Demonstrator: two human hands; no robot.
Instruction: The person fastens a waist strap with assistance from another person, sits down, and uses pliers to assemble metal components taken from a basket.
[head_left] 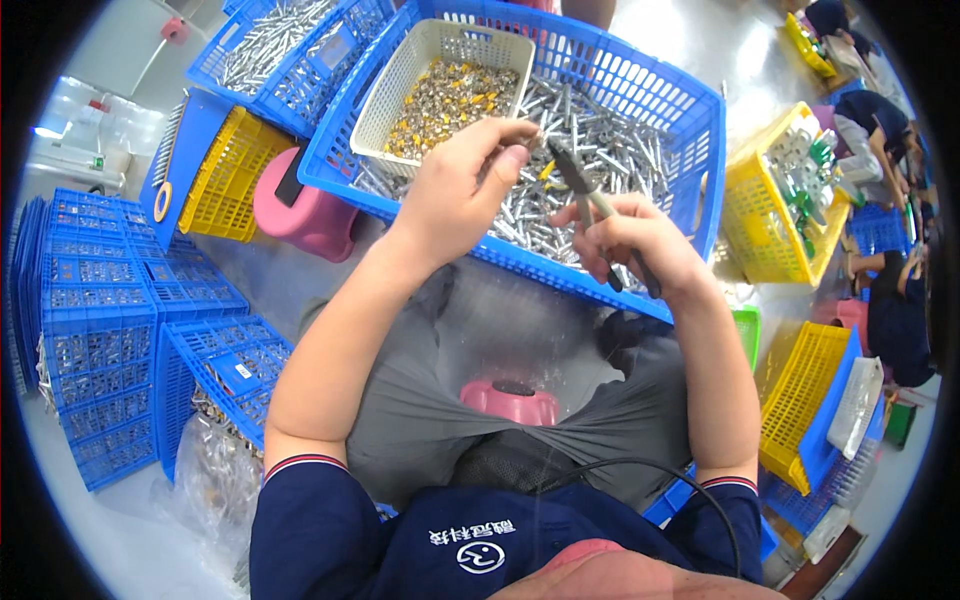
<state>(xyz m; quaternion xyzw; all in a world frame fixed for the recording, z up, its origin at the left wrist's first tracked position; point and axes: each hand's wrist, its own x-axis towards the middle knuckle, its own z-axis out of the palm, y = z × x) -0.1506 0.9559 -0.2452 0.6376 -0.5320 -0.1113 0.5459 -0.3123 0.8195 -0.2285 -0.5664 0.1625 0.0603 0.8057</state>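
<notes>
My right hand (645,238) is wrapped round the handles of a pair of pliers (572,170) with dark jaws and grey-and-black grips. The jaws point up and left, toward my left fingertips. My left hand (452,190) is closed in a pinch near the jaw tips; a small part seems to be between thumb and forefinger, too small to name. Both hands are over a large blue crate (675,80) full of loose silver metal rods (625,135). Inside its left end sits a white perforated basket (375,125) holding many small brass-coloured and yellow pieces (445,105).
Another blue crate of rods (270,50) stands at the far left. Left of me are a pink stool (290,205), a yellow crate (225,180) and stacked blue crates (95,330). A yellow crate of green and white parts (770,225) stands right. People work at the far right.
</notes>
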